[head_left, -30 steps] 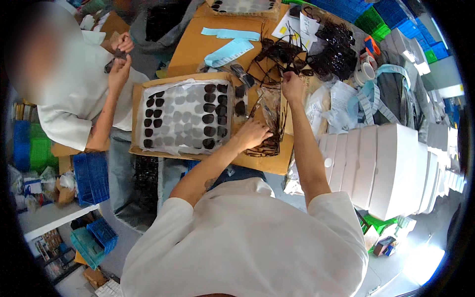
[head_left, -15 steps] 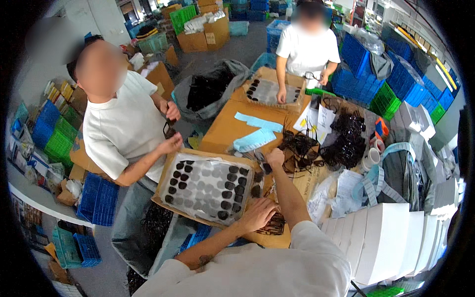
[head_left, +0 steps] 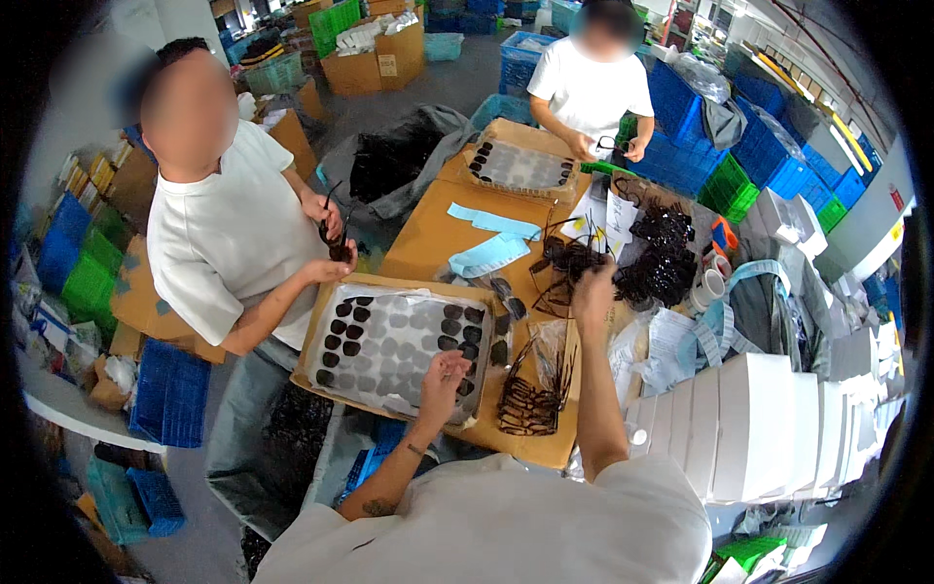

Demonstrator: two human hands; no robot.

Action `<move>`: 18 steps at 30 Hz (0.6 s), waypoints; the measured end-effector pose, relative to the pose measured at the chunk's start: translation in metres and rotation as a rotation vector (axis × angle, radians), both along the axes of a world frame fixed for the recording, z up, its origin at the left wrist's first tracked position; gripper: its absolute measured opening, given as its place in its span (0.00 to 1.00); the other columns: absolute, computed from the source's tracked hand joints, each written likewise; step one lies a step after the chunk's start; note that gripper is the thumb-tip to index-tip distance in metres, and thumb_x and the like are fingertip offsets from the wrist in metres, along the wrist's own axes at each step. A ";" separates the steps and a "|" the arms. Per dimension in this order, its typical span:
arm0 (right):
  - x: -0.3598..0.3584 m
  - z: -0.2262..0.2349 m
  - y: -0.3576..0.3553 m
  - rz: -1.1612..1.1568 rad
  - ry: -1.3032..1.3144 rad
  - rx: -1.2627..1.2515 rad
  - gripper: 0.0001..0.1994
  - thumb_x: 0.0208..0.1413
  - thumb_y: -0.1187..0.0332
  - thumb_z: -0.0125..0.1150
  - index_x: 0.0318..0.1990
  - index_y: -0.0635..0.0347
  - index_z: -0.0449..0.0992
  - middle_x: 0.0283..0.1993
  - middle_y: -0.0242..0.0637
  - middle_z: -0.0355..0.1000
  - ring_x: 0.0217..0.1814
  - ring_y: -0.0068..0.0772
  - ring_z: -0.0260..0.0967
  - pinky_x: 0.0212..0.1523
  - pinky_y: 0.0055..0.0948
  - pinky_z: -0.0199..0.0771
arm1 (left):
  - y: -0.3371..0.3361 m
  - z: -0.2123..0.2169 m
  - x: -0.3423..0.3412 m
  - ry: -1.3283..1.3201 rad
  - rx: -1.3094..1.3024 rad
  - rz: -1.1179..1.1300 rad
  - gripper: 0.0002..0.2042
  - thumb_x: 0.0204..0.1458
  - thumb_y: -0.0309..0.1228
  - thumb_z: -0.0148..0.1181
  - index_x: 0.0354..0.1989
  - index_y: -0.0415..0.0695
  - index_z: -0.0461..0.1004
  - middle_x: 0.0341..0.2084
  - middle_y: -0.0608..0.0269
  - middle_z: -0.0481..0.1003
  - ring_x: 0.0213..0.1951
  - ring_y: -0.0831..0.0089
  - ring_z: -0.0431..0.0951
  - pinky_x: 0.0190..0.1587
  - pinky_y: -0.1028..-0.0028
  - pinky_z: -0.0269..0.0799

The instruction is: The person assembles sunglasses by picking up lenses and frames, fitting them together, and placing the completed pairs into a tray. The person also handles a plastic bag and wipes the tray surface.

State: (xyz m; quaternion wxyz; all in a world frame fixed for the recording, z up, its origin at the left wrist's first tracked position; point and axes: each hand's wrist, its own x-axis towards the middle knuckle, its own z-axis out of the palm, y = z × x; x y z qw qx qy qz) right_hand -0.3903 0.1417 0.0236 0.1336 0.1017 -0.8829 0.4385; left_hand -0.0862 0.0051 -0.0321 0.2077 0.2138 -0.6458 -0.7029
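"Left fingers (head_left: 449, 366): state?"
"Loosely spread, nothing visibly held, raised over the right-hand columns of dark lenses (head_left: 451, 328) in a shallow cardboard box (head_left: 375, 403)."
"Right fingers (head_left: 595, 276)?"
"Curled, at the loose dark eyeglass frames (head_left: 572, 255); whether grasping one, I cannot tell."
"Between them?"
"One batch of packed frames (head_left: 528, 406), set side by side, on the worktop (head_left: 423, 238), right of the box."
"Farther out?"
"Light-blue strips (head_left: 494, 255), beyond the box; glossy black heap (head_left: 662, 255), right of the loose frames; white cartons (head_left: 744, 428), in a row, right; one co-worker (head_left: 219, 229), left, holding dark eyewear (head_left: 339, 249)."
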 end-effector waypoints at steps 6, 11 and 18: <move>0.156 0.009 0.046 0.553 -0.529 -0.645 0.12 0.66 0.73 0.49 0.54 0.64 0.68 0.40 0.35 0.76 0.39 0.28 0.74 0.39 0.30 0.75 | 0.000 0.022 0.003 0.189 0.159 -0.253 0.27 0.65 0.43 0.50 0.67 0.41 0.57 0.58 0.55 0.68 0.59 0.68 0.69 0.62 0.62 0.66; 0.259 -0.001 0.018 0.826 -0.602 -0.323 0.17 0.64 0.74 0.53 0.59 0.67 0.65 0.53 0.42 0.73 0.51 0.31 0.67 0.54 0.30 0.68 | 0.016 0.033 0.023 -0.102 0.139 -0.317 0.27 0.67 0.48 0.44 0.64 0.37 0.61 0.54 0.58 0.70 0.55 0.70 0.69 0.58 0.73 0.65; 0.303 -0.007 -0.007 0.921 -0.689 -0.269 0.16 0.60 0.79 0.53 0.55 0.65 0.68 0.53 0.41 0.70 0.54 0.30 0.66 0.56 0.30 0.65 | 0.022 0.026 0.087 0.288 0.180 -0.136 0.18 0.66 0.31 0.51 0.62 0.39 0.62 0.44 0.59 0.74 0.45 0.74 0.72 0.49 0.73 0.69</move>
